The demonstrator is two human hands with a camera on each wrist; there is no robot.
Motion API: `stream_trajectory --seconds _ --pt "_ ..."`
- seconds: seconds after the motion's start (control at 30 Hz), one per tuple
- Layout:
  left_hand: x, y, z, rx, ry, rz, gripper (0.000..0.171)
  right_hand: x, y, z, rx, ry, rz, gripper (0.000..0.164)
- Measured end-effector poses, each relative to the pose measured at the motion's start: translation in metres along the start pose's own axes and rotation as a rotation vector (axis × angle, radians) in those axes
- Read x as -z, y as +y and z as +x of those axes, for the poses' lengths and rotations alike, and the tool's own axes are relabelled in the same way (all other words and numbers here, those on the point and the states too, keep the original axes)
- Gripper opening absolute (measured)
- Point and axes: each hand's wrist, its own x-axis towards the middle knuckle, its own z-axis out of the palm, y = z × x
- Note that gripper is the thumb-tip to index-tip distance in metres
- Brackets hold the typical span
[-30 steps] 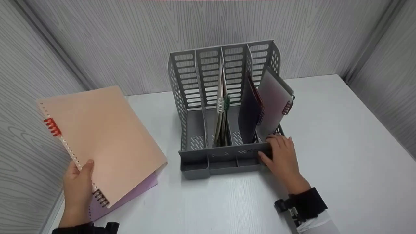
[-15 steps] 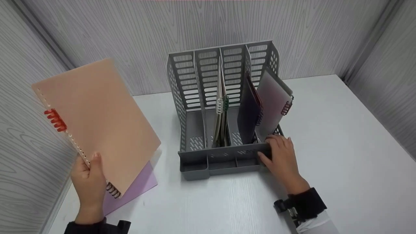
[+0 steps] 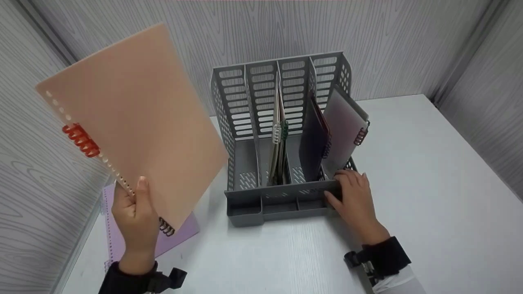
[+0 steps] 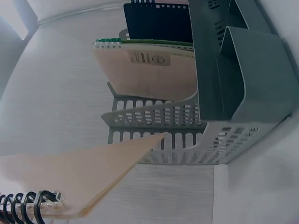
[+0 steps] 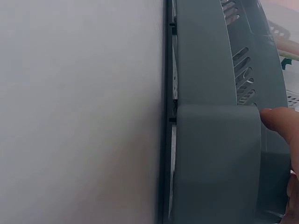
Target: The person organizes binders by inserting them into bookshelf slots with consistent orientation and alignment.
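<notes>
My left hand (image 3: 137, 216) grips a peach loose-leaf notebook (image 3: 139, 122) by its punched edge, thumb on the cover. Red rings (image 3: 81, 140) and black rings (image 4: 28, 205) bind that edge. Raised and tilted, the notebook overlaps the left side of a grey file organizer (image 3: 245, 218) in the head view. My right hand (image 3: 355, 204) holds the organizer's front right corner, its thumb (image 5: 280, 121) against the front panel and fingers over the rim. Several notebooks stand in the organizer: pale ones (image 3: 274, 151), a dark purple one (image 3: 311, 143) and a translucent one (image 3: 341, 126).
A purple notebook (image 3: 175, 237) lies on the white table (image 3: 278, 261), partly behind my left hand. The organizer's leftmost slot (image 3: 245, 163) has a bare floor. Small trays (image 3: 280, 206) run along its front. Grey wood-grain panels (image 3: 184, 36) border the table.
My left hand has lifted the peach notebook up and to the right, toward the organizer, uncovering more of the purple notebook. My right hand has stayed in place.
</notes>
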Motion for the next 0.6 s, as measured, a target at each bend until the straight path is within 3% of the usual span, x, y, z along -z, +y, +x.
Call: stream_trajectory --seconds 0.17,0.47,0.6 --pt "-0.023 0.005 0.0 -0.022 -0.056 -0.049 0.032 0.0 0.0 0.001 -0.009 -0.013 0.006 0.043" --pt "-0.073 -0.004 0.008 -0.008 -0.14 -0.031 0.038 -0.001 0.002 0.0 -0.019 -0.018 0.007 0.043" --pt "-0.094 -0.008 0.01 -0.003 -0.144 -0.007 0.04 -0.002 0.001 -0.002 -0.017 -0.009 0.003 0.043"
